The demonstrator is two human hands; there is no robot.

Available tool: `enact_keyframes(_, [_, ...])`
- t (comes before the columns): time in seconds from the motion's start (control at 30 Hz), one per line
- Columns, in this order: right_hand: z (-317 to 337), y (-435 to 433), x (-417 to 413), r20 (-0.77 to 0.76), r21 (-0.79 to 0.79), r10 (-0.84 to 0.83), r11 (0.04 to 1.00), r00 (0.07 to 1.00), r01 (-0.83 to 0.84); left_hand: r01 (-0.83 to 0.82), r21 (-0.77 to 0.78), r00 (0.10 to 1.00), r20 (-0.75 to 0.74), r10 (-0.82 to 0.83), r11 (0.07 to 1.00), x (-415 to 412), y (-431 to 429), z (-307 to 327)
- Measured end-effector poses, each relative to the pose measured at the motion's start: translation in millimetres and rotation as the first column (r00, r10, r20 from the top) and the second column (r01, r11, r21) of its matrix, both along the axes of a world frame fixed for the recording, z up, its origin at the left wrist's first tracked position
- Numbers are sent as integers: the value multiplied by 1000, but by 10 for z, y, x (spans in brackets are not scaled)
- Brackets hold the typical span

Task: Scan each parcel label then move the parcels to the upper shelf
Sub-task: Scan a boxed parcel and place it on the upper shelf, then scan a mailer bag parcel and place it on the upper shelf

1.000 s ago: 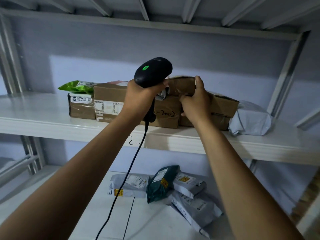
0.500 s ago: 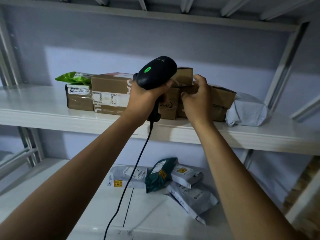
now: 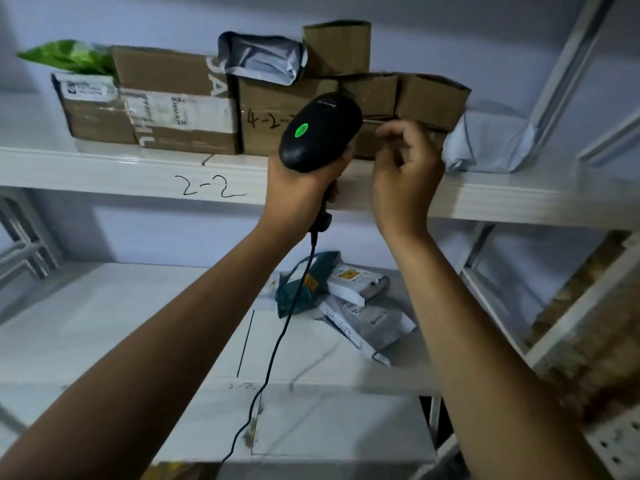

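Note:
My left hand (image 3: 304, 192) grips a black barcode scanner (image 3: 320, 133) with a green light, held up in front of the upper shelf (image 3: 121, 174) marked "2-2". My right hand (image 3: 405, 178) hovers just before the brown boxes (image 3: 433, 98) on that shelf, fingers loosely curled and holding nothing. More cardboard boxes (image 3: 173, 98) stand in a row to the left, with a small box (image 3: 336, 46) and a grey mailer (image 3: 263, 58) on top. On the lower shelf (image 3: 104, 323) lies a pile of grey and dark green mailer bags (image 3: 346, 299).
A green bag (image 3: 69, 57) sits at the upper shelf's far left, and a grey mailer (image 3: 488, 143) at its right end by the metal upright (image 3: 561, 81). The scanner cable (image 3: 277, 348) hangs down across the lower shelf.
My right hand has let go of the brown box and drawn back a little from it. The view has tilted down and moved closer to the shelf. The scanner stays in my left hand.

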State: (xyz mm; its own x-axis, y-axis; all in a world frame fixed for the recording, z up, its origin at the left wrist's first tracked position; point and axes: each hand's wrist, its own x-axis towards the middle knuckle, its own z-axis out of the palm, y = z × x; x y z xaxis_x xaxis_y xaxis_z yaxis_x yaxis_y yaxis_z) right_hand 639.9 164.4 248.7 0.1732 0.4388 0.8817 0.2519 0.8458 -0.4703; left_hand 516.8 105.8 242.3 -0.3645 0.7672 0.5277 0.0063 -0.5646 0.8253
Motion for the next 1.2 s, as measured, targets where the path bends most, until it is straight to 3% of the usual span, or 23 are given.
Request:
enact_keyframes(0.1, [-170, 48, 117, 37, 19, -4, 1000, 999, 3, -83, 37, 994, 78, 80, 996, 120, 39, -185])
enact_keyframes(0.4, [-711, 232, 385, 218, 233, -99, 971, 971, 47, -162, 65, 984, 84, 157, 985, 401, 224, -1021])
enact_keyframes(0.53, [-1052, 307, 406, 236, 284, -140, 956, 962, 70, -181, 34, 982, -38, 183, 983, 449, 376, -1545])
enact_keyframes(0.6, [-1238, 386, 395, 291, 210, -112, 976, 950, 50, -151, -61, 987, 50, 154, 987, 485, 492, -1824])
enact_keyframes(0.7, [-1733, 718, 423, 252, -260, 94, 965, 963, -26, -92, -247, 977, 166, 136, 965, 511, 691, -2178])
enact_keyframes(0.73, [-1911, 848, 443, 225, -464, 118, 886, 967, 0, -83, -312, 976, 168, 141, 946, 517, 766, -2282])
enact_keyframes(0.8, [-2288, 1136, 511, 162, -818, 148, 573, 976, 49, -71, -444, 973, 168, 161, 893, 540, 917, -2452])
enact_keyframes(0.87, [-2574, 1279, 538, -32, -982, 148, 181, 988, -59, -74, -557, 972, 146, 186, 827, 538, 1083, -2599])
enact_keyframes(0.9, [-2699, 1327, 551, -120, -990, 131, 56, 984, -128, -77, -598, 972, 133, 194, 798, 528, 1166, -2667])
enact_keyframes(0.97, [-2883, 1381, 549, -191, -981, 76, -43, 979, -188, -97, -648, 970, 107, 216, 756, 476, 1320, -2820])
enact_keyframes(1.1, [-3012, 1504, 569, -171, -972, 16, -163, 985, -166, -79, -724, 955, 143, 261, 686, 408, 1546, -3050])
enact_keyframes(1.2, [-3056, 1556, 493, -220, -952, -46, -210, 974, -225, -33, -768, 940, 194, 281, 640, 392, 1641, -3140])
